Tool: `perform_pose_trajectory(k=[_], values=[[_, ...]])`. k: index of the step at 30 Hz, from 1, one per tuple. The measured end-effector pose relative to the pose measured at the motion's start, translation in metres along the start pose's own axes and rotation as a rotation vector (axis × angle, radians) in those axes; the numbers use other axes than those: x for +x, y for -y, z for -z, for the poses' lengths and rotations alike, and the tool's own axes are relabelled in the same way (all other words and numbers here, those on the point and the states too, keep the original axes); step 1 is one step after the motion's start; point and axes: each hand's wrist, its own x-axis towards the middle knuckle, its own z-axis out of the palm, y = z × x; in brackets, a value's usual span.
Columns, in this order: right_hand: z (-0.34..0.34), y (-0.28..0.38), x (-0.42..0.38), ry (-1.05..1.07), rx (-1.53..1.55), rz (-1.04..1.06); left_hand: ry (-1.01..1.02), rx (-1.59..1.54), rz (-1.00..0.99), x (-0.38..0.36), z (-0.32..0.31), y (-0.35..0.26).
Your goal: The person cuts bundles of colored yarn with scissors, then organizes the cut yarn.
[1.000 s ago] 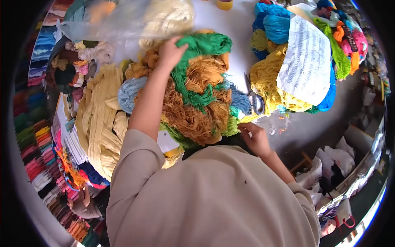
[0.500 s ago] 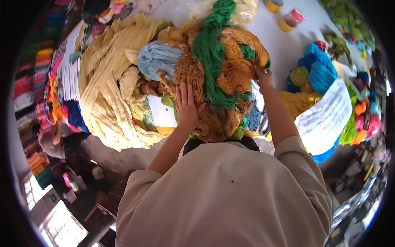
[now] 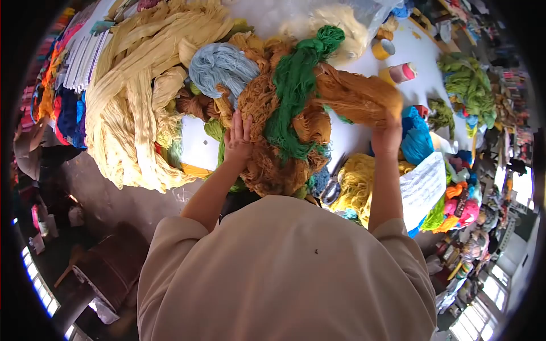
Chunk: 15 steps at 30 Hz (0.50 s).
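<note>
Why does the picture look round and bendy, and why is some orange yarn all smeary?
Head view: a fisheye lens bends the edges, leaving black corners. The orange yarn skein above the right hand is motion-blurred; the left hand and green yarn look sharp. Windows at the bottom corners glare white.

This looks like a yarn shop or a yarn workshop. A big white bench (image 3: 364,62) is piled high with bundles of yarn. There is a large pale yellow heap (image 3: 136,102), a brown and orange heap (image 3: 267,142), a green bundle (image 3: 296,91), a light blue bundle (image 3: 219,65) and a bright blue one (image 3: 415,139). More yarn in green (image 3: 466,85), pink and orange lies at the far right. Rolls of tape (image 3: 392,62) stand on the bench, and a printed paper sheet (image 3: 424,187) lies over some yarn. Along the left edge, many small colored bundles (image 3: 62,96) sit in rows, like goods kept in stock.
</note>
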Motion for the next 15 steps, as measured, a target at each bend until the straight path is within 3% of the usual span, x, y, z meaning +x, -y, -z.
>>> perform_pose_trajectory(k=[1,4,6,11,12,14,15], values=[[-0.015,0.025,-0.003,0.138,0.119,0.001,0.027,-0.037,0.009,0.000,0.002,0.000],[-0.051,0.101,-0.011,0.221,0.139,0.076,0.100,-0.093,0.040,0.002,0.022,-0.006],[-0.089,0.150,-0.028,0.111,0.072,0.175,0.053,-0.123,0.046,0.004,0.014,-0.001],[-0.197,0.220,-0.106,0.106,-0.138,0.495,0.165,-0.523,0.059,0.007,0.087,0.000],[-0.195,0.235,-0.111,0.715,0.069,0.328,0.183,-0.767,0.022,0.009,0.098,0.010],[-0.213,0.260,-0.131,0.771,-0.044,0.393,0.118,-0.858,0.046,0.008,0.106,0.023],[-0.230,0.261,-0.152,0.800,-0.043,0.413,-0.093,-0.868,0.127,0.004,0.122,0.016]])
